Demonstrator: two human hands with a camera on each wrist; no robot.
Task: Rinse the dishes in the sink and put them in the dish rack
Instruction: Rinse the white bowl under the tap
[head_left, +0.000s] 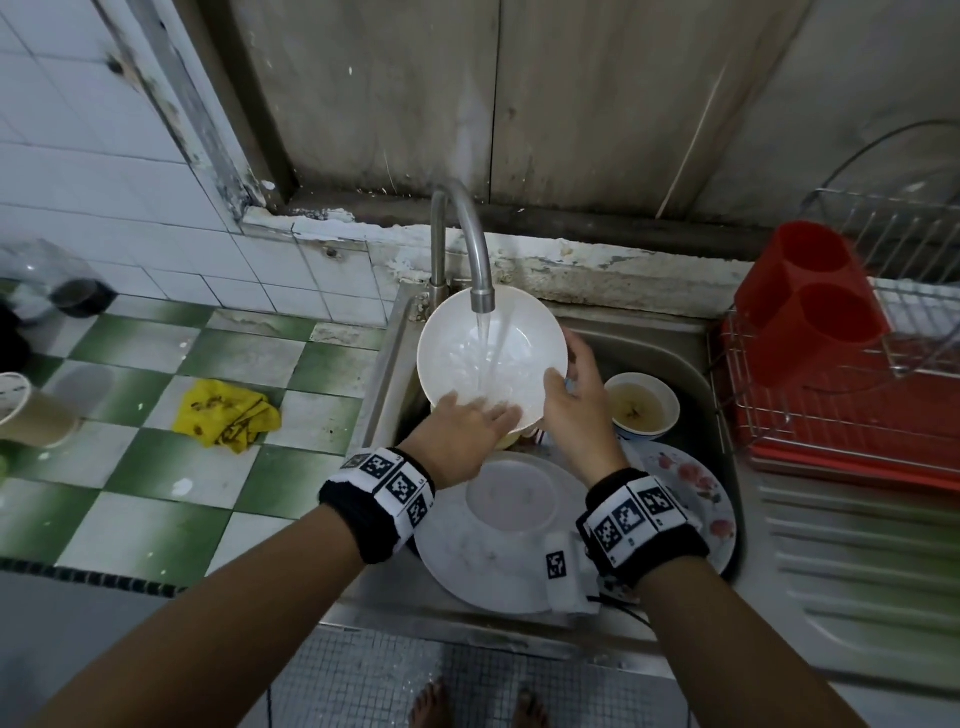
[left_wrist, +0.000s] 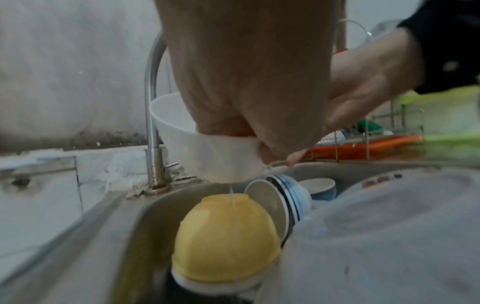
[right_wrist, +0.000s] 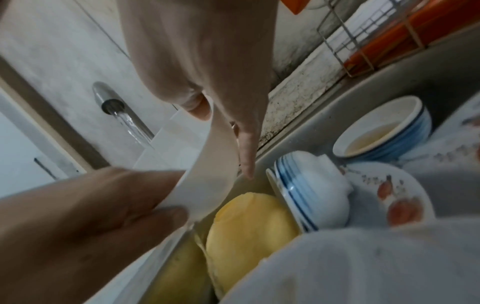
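A white bowl (head_left: 452, 332) is tilted under the tap (head_left: 467, 234), and water runs into it. My left hand (head_left: 483, 415) holds its near rim, fingers laid inside and thumb under the wall (right_wrist: 176, 214). My right hand (head_left: 571, 384) grips the right rim, thumb inside and fingers behind. In the left wrist view water drips from the bowl (left_wrist: 207, 156) onto an upturned yellow bowl (left_wrist: 223, 236). The wire dish rack (head_left: 857, 389) on a red tray stands right of the sink.
In the sink (head_left: 384, 364) lie a large white plate (head_left: 498, 561) with an upturned bowl on it, a flowered plate (head_left: 696, 483) and a blue-striped bowl (head_left: 641, 405) of brownish liquid. A red cutlery holder (head_left: 810, 291) hangs on the rack. A yellow cloth (head_left: 223, 415) lies on the tiled counter.
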